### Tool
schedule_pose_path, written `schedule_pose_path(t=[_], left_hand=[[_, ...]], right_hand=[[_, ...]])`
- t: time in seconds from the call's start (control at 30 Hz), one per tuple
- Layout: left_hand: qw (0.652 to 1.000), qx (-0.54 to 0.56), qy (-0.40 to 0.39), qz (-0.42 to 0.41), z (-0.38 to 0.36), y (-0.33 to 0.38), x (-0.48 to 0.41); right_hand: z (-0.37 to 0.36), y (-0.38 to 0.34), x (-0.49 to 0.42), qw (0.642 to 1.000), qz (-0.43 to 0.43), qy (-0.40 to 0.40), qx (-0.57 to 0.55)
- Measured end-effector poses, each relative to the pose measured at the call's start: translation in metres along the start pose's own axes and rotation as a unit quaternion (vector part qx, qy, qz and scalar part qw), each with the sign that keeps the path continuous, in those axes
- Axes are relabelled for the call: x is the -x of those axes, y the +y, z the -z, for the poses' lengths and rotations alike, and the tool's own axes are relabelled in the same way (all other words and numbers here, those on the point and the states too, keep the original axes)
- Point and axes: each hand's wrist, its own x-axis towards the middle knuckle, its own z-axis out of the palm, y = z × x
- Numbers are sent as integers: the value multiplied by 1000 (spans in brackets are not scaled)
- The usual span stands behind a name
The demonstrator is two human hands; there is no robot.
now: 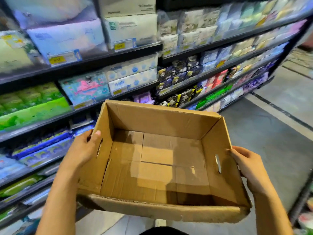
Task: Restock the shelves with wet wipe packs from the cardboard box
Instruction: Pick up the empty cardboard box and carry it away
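Observation:
I carry an open-topped cardboard box (157, 167) in front of me, held off the floor. Its inside shows only bare brown flaps, with no packs in it. My left hand (83, 150) grips the left wall by the handle slot, thumb hooked over the rim. On the opposite side my right hand (249, 165) grips the outside of the right wall, fingers curled behind it. Wet wipe packs (40, 150) in blue and green wrappers lie on the lower left shelves, blurred.
Long black shelving (118, 50) runs along the left and into the distance, stocked with tissue packs, green boxes (33, 106) and dark packets (179, 73). Grey aisle floor (271, 133) stretches to the right. Another rack edge (303, 200) stands at the far right.

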Motion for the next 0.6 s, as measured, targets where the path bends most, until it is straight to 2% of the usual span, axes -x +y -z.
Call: schedule_pose_path(t=[0.23, 0.43, 0.6], left_hand=[[990, -82, -79, -80, -70, 57, -53], [981, -75, -119, -134, -116, 120, -87], [969, -79, -161, -171, -144, 156, -131]], right_hand=[[44, 13, -34, 997, -36, 67, 10], [73, 22, -47, 986, -87, 141, -17], [83, 21, -55, 978, -87, 192, 2]])
